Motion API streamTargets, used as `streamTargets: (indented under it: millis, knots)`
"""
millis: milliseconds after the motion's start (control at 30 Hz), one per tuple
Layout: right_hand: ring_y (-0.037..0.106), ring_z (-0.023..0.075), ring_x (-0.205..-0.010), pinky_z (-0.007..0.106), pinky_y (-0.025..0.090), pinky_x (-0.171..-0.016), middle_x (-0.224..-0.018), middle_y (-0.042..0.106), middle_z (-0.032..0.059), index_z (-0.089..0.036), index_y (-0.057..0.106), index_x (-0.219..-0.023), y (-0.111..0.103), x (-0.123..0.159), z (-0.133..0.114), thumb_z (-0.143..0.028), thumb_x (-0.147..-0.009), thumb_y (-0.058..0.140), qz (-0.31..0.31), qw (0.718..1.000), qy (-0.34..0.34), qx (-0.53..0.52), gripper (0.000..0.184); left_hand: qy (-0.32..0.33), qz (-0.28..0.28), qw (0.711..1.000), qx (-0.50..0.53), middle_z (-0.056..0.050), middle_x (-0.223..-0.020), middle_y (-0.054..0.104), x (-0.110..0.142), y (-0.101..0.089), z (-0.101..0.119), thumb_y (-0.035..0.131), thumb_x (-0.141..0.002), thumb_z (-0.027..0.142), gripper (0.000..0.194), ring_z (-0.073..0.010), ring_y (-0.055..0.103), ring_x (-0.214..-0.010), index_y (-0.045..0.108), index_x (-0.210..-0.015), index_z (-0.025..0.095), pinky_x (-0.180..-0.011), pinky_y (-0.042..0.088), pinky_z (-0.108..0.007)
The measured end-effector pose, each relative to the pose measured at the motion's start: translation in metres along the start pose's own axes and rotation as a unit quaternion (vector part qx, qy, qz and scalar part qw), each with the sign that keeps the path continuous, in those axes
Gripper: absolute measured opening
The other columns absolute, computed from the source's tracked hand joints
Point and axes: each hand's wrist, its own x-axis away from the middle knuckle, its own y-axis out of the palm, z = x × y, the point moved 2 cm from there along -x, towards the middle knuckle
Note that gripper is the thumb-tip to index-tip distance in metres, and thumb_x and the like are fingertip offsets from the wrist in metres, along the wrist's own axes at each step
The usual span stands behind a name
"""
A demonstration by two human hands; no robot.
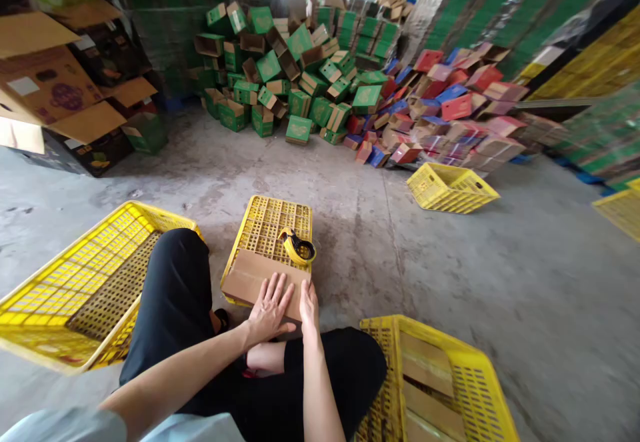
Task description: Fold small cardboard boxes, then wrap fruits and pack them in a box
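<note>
**Two hands steady a flat carton on a crate bench**

Taking the carton as the clock's centre, the flat brown carton [245, 272] lies on the near end of a yellow lattice crate [267, 222]. The crate seems upturned, presumably to give a raised, firm surface within easy reach of the seated person.

The left hand [270, 310] is open, palm down, with its fingers spread across the carton's top near the right end; it grasps nothing and seems to press the cardboard flat. The right hand [309, 307] is also open, fingers nearly straight and close together along the carton's right end, as though squaring or bracing it against the other hand's push. Its underside is hidden, so any hooking beneath cannot be told.

A yellow-and-black tape dispenser [299, 247] rests on the lattice at one o'clock, just beside the carton, probably kept there for a short reach.

At four o'clock, beside the right knee, a yellow crate [480, 355] holds similar flat cartons [427, 362]. Another large crate [43, 265] sits at nine o'clock, by the left leg. Green boxes [300, 42] lie heaped beyond at twelve.
</note>
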Motion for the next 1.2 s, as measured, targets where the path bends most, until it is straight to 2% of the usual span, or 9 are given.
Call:
streamTargets:
  millis: [100,200,300,400,700,867,1033,1200]
  knots:
    - [0.065,0.0340,-0.126,0.038,0.050,-0.102,-0.136,0.067,0.0255,-0.003,0.060,-0.140,0.008,0.000,-0.013,-0.055,-0.096,0.037,0.007,0.998,0.017,0.057,0.072,0.006,0.017,1.000,-0.003,-0.020,-0.170,0.025,0.000,-0.004,-0.004,0.051,-0.093,0.074,0.091,-0.0418,0.021,-0.158,0.034,-0.163,0.018,-0.125,0.023,-0.060]
    - [0.069,0.0333,-0.119,0.037,0.052,-0.096,-0.131,0.070,0.0243,-0.006,0.061,-0.139,0.008,0.004,-0.021,-0.052,-0.100,0.028,0.016,0.995,0.014,0.096,0.069,0.008,0.041,0.999,0.010,-0.015,-0.170,0.029,0.001,-0.008,-0.009,0.040,-0.101,0.068,0.075,-0.0360,0.026,-0.157,0.038,-0.161,0.023,-0.124,0.029,-0.054]
    - [0.072,0.0339,-0.111,0.040,0.053,-0.091,-0.129,0.071,0.0252,-0.007,0.062,-0.138,0.005,0.008,-0.025,-0.051,-0.101,0.025,0.026,0.992,0.007,0.127,0.068,0.005,0.057,0.998,0.035,-0.010,-0.169,0.034,0.000,-0.011,-0.013,0.036,-0.102,0.069,0.072,-0.0320,0.031,-0.156,0.043,-0.159,0.025,-0.123,0.032,-0.049]
    - [0.073,0.0345,-0.104,0.041,0.053,-0.087,-0.125,0.072,0.0263,-0.008,0.063,-0.138,0.003,0.008,-0.029,-0.055,-0.102,0.021,0.032,0.987,0.010,0.154,0.072,-0.014,0.065,0.996,0.066,-0.010,-0.166,0.040,-0.004,-0.014,-0.019,0.034,-0.102,0.070,0.074,-0.0285,0.036,-0.154,0.044,-0.157,0.022,-0.123,0.034,-0.046]
    - [0.075,0.0315,-0.095,0.037,0.054,-0.079,-0.121,0.073,0.0249,-0.011,0.062,-0.140,0.004,0.012,-0.035,-0.057,-0.102,0.020,0.048,0.980,0.009,0.192,0.073,-0.065,0.055,0.992,0.094,-0.015,-0.164,0.041,0.000,-0.030,-0.058,0.034,-0.102,0.069,0.080,-0.0308,0.039,-0.152,0.038,-0.160,0.015,-0.122,0.037,-0.050]
    - [0.075,0.0306,-0.093,0.035,0.054,-0.077,-0.119,0.074,0.0243,-0.012,0.063,-0.139,0.004,0.012,-0.037,-0.059,-0.102,0.021,0.055,0.978,0.008,0.203,0.073,-0.091,0.069,0.988,0.104,-0.015,-0.166,0.037,0.009,-0.034,-0.081,0.036,-0.102,0.067,0.078,-0.0323,0.036,-0.153,0.032,-0.163,0.017,-0.124,0.035,-0.051]
    - [0.075,0.0282,-0.090,0.034,0.053,-0.075,-0.116,0.076,0.0231,-0.012,0.065,-0.136,0.004,0.012,-0.038,-0.060,-0.103,0.018,0.053,0.975,0.007,0.215,0.074,-0.138,0.078,0.980,0.121,-0.014,-0.168,0.034,0.014,-0.033,-0.098,0.037,-0.102,0.067,0.079,-0.0326,0.030,-0.156,0.031,-0.163,0.018,-0.127,0.028,-0.053]
    - [0.076,0.0287,-0.089,0.034,0.054,-0.075,-0.115,0.076,0.0230,-0.011,0.065,-0.134,0.005,0.012,-0.037,-0.058,-0.104,0.018,0.053,0.973,0.002,0.226,0.073,-0.200,0.092,0.957,0.189,-0.019,-0.171,0.023,0.017,-0.030,-0.116,0.036,-0.102,0.068,0.083,-0.0327,0.019,-0.159,0.026,-0.164,0.014,-0.128,0.025,-0.051]
